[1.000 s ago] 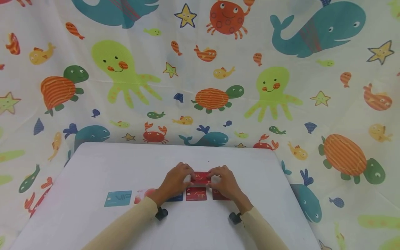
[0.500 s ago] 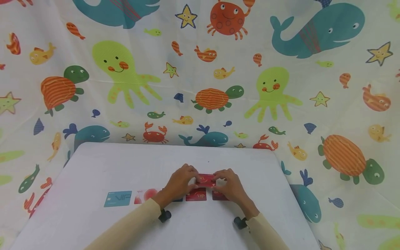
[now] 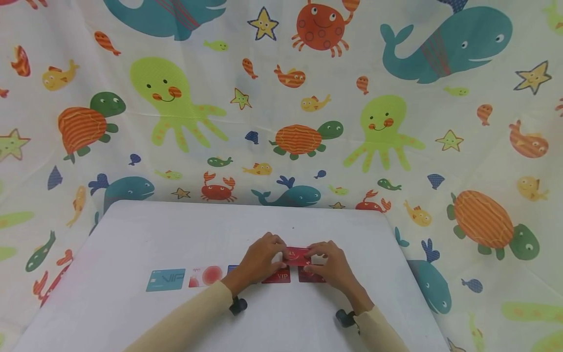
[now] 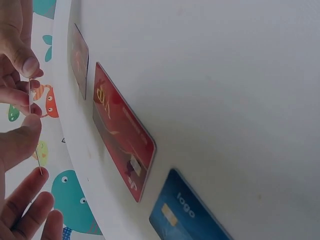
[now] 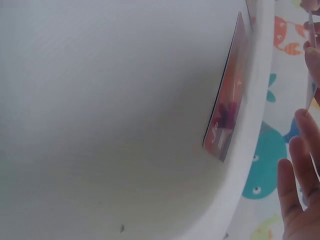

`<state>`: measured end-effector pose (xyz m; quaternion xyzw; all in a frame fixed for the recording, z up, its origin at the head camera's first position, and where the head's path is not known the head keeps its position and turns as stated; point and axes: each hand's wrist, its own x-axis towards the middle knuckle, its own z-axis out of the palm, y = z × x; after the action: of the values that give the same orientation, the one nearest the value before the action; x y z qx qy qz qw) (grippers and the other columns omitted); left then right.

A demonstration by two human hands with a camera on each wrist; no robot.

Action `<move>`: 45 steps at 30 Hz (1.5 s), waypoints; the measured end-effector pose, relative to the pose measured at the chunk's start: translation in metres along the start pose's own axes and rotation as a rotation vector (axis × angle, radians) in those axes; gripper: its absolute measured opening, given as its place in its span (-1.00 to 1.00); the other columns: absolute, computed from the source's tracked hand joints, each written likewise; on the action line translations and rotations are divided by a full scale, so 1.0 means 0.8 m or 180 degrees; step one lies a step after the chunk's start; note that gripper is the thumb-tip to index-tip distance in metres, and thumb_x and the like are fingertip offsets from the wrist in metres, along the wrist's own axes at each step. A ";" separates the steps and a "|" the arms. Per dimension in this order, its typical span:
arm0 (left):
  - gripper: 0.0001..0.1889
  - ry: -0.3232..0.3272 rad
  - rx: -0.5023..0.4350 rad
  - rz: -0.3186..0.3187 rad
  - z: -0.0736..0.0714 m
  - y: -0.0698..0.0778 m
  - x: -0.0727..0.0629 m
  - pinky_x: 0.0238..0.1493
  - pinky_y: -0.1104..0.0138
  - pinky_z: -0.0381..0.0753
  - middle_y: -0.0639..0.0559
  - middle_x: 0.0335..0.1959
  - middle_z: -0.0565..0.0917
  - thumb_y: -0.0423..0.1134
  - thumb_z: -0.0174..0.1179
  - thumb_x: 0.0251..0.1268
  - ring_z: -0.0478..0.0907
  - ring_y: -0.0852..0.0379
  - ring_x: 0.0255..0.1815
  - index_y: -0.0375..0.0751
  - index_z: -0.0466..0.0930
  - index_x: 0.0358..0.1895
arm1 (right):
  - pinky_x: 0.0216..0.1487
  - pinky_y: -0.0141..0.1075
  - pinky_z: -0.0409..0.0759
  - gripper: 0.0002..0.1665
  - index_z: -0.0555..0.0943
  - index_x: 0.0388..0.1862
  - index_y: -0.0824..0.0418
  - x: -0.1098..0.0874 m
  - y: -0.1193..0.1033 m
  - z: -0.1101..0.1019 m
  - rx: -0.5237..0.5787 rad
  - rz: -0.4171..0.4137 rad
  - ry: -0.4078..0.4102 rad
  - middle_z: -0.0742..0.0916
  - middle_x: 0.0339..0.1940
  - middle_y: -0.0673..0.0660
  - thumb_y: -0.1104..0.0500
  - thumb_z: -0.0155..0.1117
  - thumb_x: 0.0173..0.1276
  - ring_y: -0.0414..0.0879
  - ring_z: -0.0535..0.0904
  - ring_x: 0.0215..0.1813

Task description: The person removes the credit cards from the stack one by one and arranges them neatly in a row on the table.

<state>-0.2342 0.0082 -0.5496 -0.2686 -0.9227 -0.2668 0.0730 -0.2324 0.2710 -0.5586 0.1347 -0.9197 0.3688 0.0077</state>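
Observation:
Between both hands is a red card with light lettering, held above a row of cards on the white table. My left hand pinches its left end between thumb and fingers, and my right hand pinches the right end. Both wrist views show the held card edge-on as a thin line. Beneath the hands lie a red VIP card and a darker red card. The left wrist covers much of a blue card in the head view.
Farther left in the row lie a teal VIP card and a white card with a red circle. A sea-animal patterned cloth hangs behind the table's far edge.
Both hands have moved right and slightly nearer to me, carrying the red card with them. The left hand now overlaps the red VIP card more. The row of cards has stayed still.

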 end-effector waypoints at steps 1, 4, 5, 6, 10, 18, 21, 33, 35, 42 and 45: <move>-0.75 0.0004 0.0007 0.0013 0.001 0.001 0.001 0.18 0.25 0.74 0.17 0.07 0.77 0.00 0.57 0.24 0.60 0.20 0.07 0.17 0.85 -0.04 | 0.16 -0.03 0.71 -0.62 0.80 -0.06 -0.28 -0.001 0.000 -0.001 0.0003 0.0012 0.0007 0.78 0.16 -0.23 -0.05 0.74 0.14 -0.15 0.59 0.16; -0.75 -0.0002 0.0023 0.0042 0.004 0.004 0.002 0.19 0.27 0.74 0.17 0.07 0.77 0.02 0.56 0.25 0.60 0.21 0.07 0.16 0.85 -0.03 | 0.16 -0.05 0.71 -0.62 0.80 -0.06 -0.28 -0.005 0.000 -0.004 -0.0014 0.0079 0.0024 0.78 0.16 -0.22 -0.03 0.74 0.14 -0.16 0.59 0.15; -0.75 -0.0005 0.0021 0.0047 0.005 0.005 0.003 0.19 0.28 0.74 0.17 0.07 0.77 0.02 0.56 0.25 0.60 0.21 0.07 0.16 0.85 -0.03 | 0.16 -0.06 0.70 -0.62 0.80 -0.06 -0.27 -0.006 0.001 -0.005 -0.0013 0.0098 0.0025 0.78 0.16 -0.22 -0.02 0.74 0.15 -0.16 0.59 0.15; -0.75 -0.0006 0.0021 0.0051 0.006 0.006 0.003 0.19 0.28 0.73 0.17 0.07 0.78 0.02 0.56 0.25 0.60 0.21 0.07 0.16 0.85 -0.03 | 0.16 -0.07 0.70 -0.62 0.80 -0.06 -0.27 -0.007 0.001 -0.006 -0.0026 0.0114 0.0028 0.78 0.16 -0.22 -0.02 0.74 0.15 -0.17 0.59 0.16; -0.76 -0.0002 -0.0008 0.0062 0.009 0.010 0.005 0.17 0.30 0.73 0.17 0.07 0.77 0.02 0.56 0.25 0.60 0.21 0.06 0.16 0.85 -0.05 | 0.18 -0.08 0.66 -0.62 0.81 -0.06 -0.27 -0.011 0.004 -0.010 0.0040 0.0152 0.0035 0.79 0.15 -0.21 -0.01 0.74 0.15 -0.17 0.57 0.17; -0.79 -0.0025 -0.0017 0.0110 0.016 0.018 0.009 0.16 0.32 0.73 0.17 0.05 0.77 0.01 0.55 0.26 0.59 0.22 0.06 0.17 0.85 -0.07 | 0.17 -0.10 0.64 -0.62 0.82 -0.05 -0.27 -0.019 0.012 -0.016 0.0096 0.0142 0.0092 0.79 0.12 -0.24 -0.05 0.74 0.14 -0.17 0.58 0.15; -0.80 -0.0030 -0.0018 0.0121 0.019 0.021 0.010 0.15 0.34 0.73 0.18 0.04 0.77 0.00 0.54 0.27 0.59 0.22 0.05 0.17 0.85 -0.07 | 0.16 -0.11 0.64 -0.61 0.81 -0.06 -0.27 -0.022 0.014 -0.018 0.0115 0.0143 0.0109 0.79 0.12 -0.24 -0.04 0.74 0.14 -0.17 0.59 0.15; -0.83 -0.0044 -0.0111 0.0162 0.030 0.031 0.014 0.06 0.43 0.71 0.18 0.03 0.76 -0.02 0.54 0.28 0.58 0.25 0.01 0.17 0.85 -0.10 | 0.17 -0.12 0.65 -0.61 0.80 -0.05 -0.31 -0.032 0.029 -0.027 0.0161 0.0189 0.0072 0.79 0.15 -0.22 -0.04 0.73 0.15 -0.15 0.59 0.17; -0.82 -0.0063 -0.0140 0.0160 0.030 0.033 0.014 0.05 0.45 0.70 0.18 0.03 0.76 -0.02 0.54 0.29 0.57 0.25 0.01 0.17 0.85 -0.09 | 0.17 -0.13 0.65 -0.61 0.80 -0.05 -0.31 -0.034 0.029 -0.028 0.0148 0.0217 0.0080 0.79 0.16 -0.22 -0.04 0.73 0.15 -0.15 0.60 0.17; -0.81 -0.0011 -0.0150 0.0234 0.033 0.040 0.015 0.15 0.37 0.72 0.14 0.02 0.77 -0.04 0.56 0.25 0.61 0.21 0.05 0.14 0.85 -0.10 | 0.18 -0.11 0.66 -0.61 0.81 -0.04 -0.29 -0.040 0.029 -0.033 0.0102 0.0262 0.0119 0.78 0.17 -0.20 -0.01 0.73 0.16 -0.15 0.61 0.15; -0.80 0.0002 -0.0128 0.0262 0.035 0.041 0.016 0.16 0.35 0.72 0.12 0.02 0.78 -0.04 0.57 0.24 0.61 0.19 0.05 0.12 0.85 -0.10 | 0.19 -0.09 0.67 -0.60 0.81 -0.03 -0.29 -0.042 0.030 -0.036 0.0097 0.0260 0.0121 0.79 0.17 -0.20 0.00 0.73 0.16 -0.16 0.61 0.12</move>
<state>-0.2269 0.0525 -0.5550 -0.3077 -0.9053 -0.2821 0.0788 -0.2086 0.3149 -0.5577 0.0902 -0.9183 0.3853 0.0081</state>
